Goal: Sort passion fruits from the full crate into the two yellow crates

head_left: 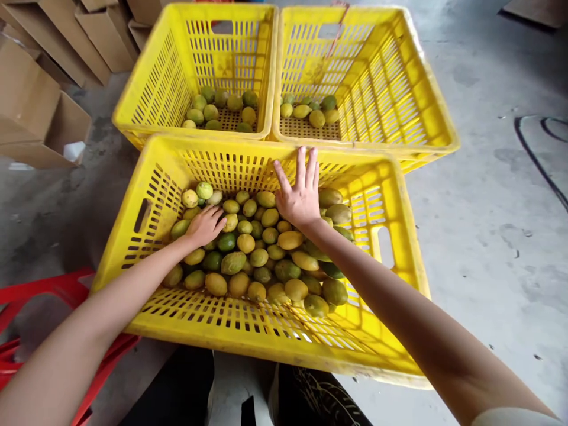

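Yellow and green lemons lie heaped in the near yellow crate. My left hand rests low on the left part of the heap, its fingers stretched over the fruit, with a yellow lemon by its fingertips. Above the far side of the heap is my right hand, fingers spread and nothing in them. Its fingertips overlap the crate's far rim in view; whether they touch it I cannot tell. My right hand and forearm cover some of the lemons.
Two more yellow crates stand behind: the left one and the right one, each with several lemons on its floor. Cardboard boxes lie at the upper left. A red plastic stool is at the left. A black cable curls on the concrete floor.
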{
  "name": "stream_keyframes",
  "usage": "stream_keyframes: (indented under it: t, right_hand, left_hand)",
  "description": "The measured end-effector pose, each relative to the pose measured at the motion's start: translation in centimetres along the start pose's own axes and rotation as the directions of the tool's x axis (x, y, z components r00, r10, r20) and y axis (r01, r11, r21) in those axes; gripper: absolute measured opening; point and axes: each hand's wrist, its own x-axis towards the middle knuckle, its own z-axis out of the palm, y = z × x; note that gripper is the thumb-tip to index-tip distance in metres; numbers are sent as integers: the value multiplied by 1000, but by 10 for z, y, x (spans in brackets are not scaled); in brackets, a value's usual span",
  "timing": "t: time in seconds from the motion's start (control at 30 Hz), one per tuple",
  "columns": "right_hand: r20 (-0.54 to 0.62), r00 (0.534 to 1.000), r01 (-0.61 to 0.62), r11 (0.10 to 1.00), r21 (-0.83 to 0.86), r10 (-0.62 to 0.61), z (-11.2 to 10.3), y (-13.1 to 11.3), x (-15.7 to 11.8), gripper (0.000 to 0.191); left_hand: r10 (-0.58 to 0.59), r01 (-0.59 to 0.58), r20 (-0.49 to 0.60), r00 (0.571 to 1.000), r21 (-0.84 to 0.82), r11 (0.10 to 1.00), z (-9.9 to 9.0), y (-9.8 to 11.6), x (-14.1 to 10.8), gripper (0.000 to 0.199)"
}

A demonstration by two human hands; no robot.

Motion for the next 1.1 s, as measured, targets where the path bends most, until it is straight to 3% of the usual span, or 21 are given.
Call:
stream_keyframes:
  t: [0.1, 0.13, 0.2, 0.23, 0.3, 0.57, 0.9, 1.0, 1.1]
  right_hand:
    - [105, 992, 62, 997, 44, -66, 14, -3, -9, 60]
    - [191, 972, 126, 989, 78, -138, 20, -4, -14, 59]
    - [366, 882, 246, 953, 175, -295, 33, -5, -23, 59]
    - [417, 845, 269, 940, 210, -335, 39, -5, -27, 58]
    - [458, 818, 268, 935, 234, -349, 47, -5, -33, 58]
    - [404, 857, 276, 947, 164, -320, 46, -12, -34, 57]
    - [377, 849, 299, 926, 231, -369, 62, -12, -26, 56]
    - [350, 822, 357, 885, 298, -450, 71, -16, -18, 56]
    - [354, 751, 431, 820, 378, -558, 80, -20, -10, 56]
  left_hand:
    - [-28, 28, 61, 998, 5, 1000, 15, -5, 0, 56]
    - [-29, 28, 72, 997, 10, 1000, 15, -5, 1, 55]
    - [-27, 25, 88, 996, 25, 999, 13, -5, 4, 55]
    - [-25, 22, 95, 995, 34, 999, 11, -4, 5, 55]
    - [-16, 11, 115, 993, 46, 999, 7, -3, 5, 57]
    - [54, -61, 128, 990, 53, 997, 2, -4, 5, 62]
    - [52, -54, 23, 998, 144, 988, 12, 3, 11, 53]
    - [48, -48, 6, 999, 136, 990, 12, 2, 14, 51]
    - [46, -45, -9, 999, 99, 994, 13, -3, 16, 49]
